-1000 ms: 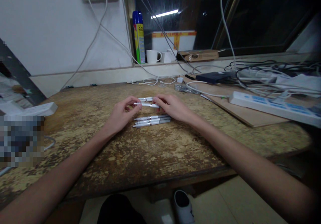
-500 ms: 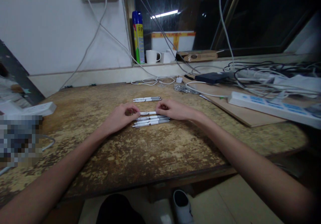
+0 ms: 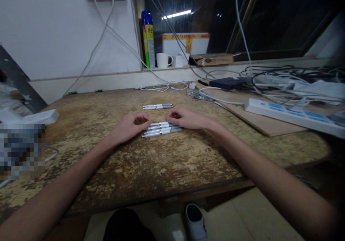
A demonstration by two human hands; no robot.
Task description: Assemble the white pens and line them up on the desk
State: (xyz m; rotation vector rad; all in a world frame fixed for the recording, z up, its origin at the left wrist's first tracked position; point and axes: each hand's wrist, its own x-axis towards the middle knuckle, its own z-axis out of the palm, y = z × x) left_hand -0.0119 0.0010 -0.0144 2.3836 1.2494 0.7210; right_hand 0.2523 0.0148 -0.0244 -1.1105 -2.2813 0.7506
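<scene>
Pinching one pen (image 3: 158, 123) at its two ends: left hand (image 3: 127, 126) on left end, right hand (image 3: 188, 118) on right end, thumb and forefinger together on each. Other fingers curled, exact pose unclear. Pen lies flat at far side of near pens (image 3: 162, 131), roughly parallel, close together on worn table (image 3: 129, 176). Far pens (image 3: 157, 107) lie apart, toward window (image 3: 199, 18). Power strip (image 3: 291, 115) right, mug (image 3: 162, 60) on sill (image 3: 126, 76) beside spray can (image 3: 148, 45).
</scene>
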